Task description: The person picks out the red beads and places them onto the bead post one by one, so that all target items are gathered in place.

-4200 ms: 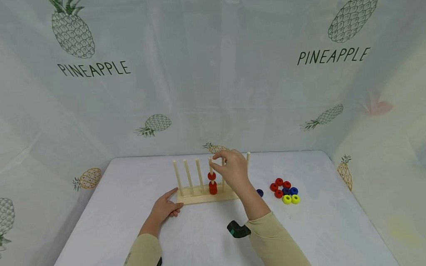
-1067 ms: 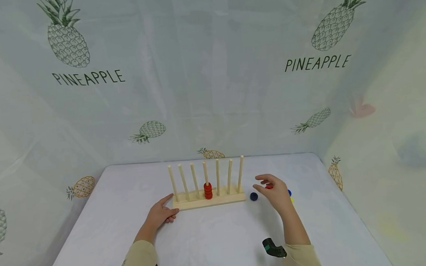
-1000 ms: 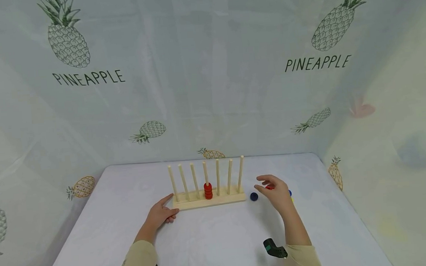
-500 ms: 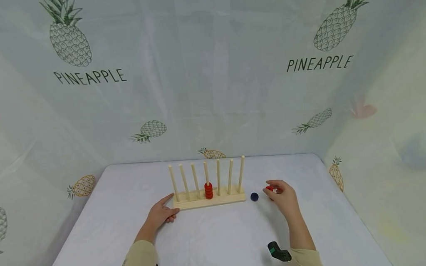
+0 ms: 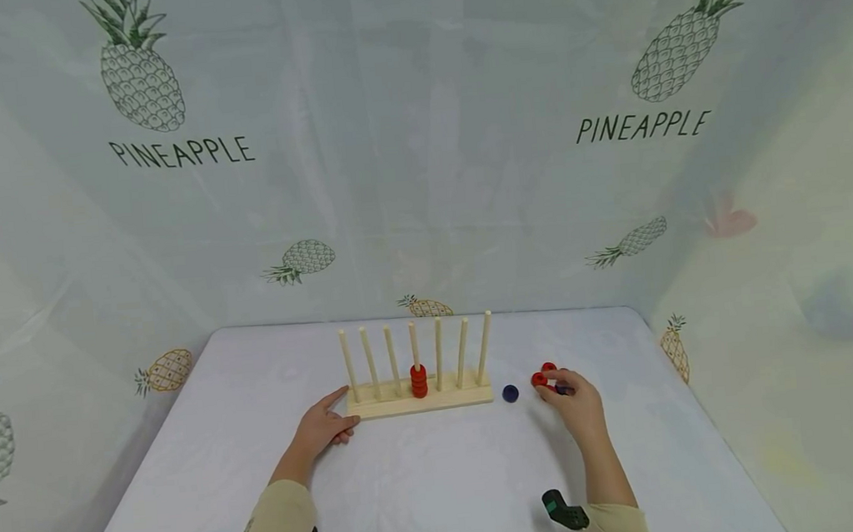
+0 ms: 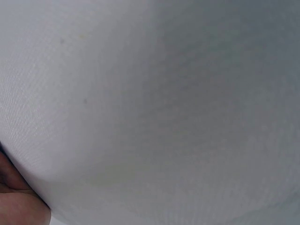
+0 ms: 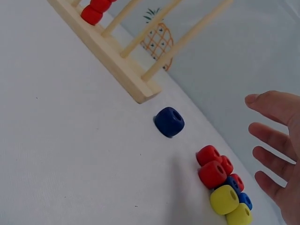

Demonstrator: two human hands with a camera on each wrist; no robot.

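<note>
A pale wooden peg rack [image 5: 388,407] carries a short stack of red beads [image 5: 418,382] on its middle peg; its other pegs are bare. My left hand [image 5: 320,427] holds the rack's left end between thumb and index finger. Low over a bead cluster at the right, my right hand [image 5: 579,404] has its thumb and index fingertips close to a red bead [image 5: 539,380]. In the right wrist view this hand [image 7: 281,145] has its fingers spread, apart from the beads. A lone dark blue bead [image 7: 169,122] lies between the rack and the cluster.
The cluster also holds yellow beads [image 7: 224,200] and blue beads [image 7: 245,201], mostly hidden by the right hand in the head view. A pineapple-printed sheet [image 5: 419,175] hangs behind the white table [image 5: 414,492].
The right hand let go of a red bead, which dropped onto the stack, then moved right and down to the cluster. The left hand keeps its place at the rack's end.
</note>
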